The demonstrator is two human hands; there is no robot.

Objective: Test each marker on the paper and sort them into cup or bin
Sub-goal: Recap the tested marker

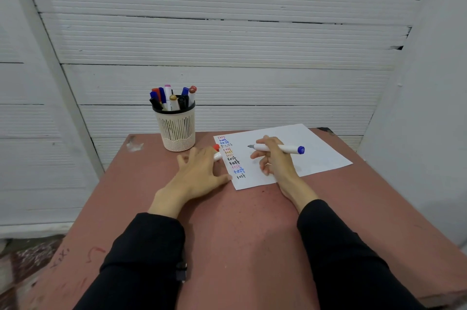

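My right hand (274, 158) grips a white marker (285, 148) with a blue end cap, its dark uncapped tip pointing left just above the white paper (321, 153). A column of coloured "test" words runs down the paper's left edge. My left hand (199, 173) lies flat on the table, fingers spread, thumb touching the paper's near left corner. A red-capped white marker (216, 151) peeks out from under its fingers. The slotted beige cup (177, 130) behind holds several markers. No bin is in view.
The reddish table (240, 229) ends at its far edge just behind the cup and paper, close to a white ribbed wall. A white panel stands to the right. Floor shows at the lower left.
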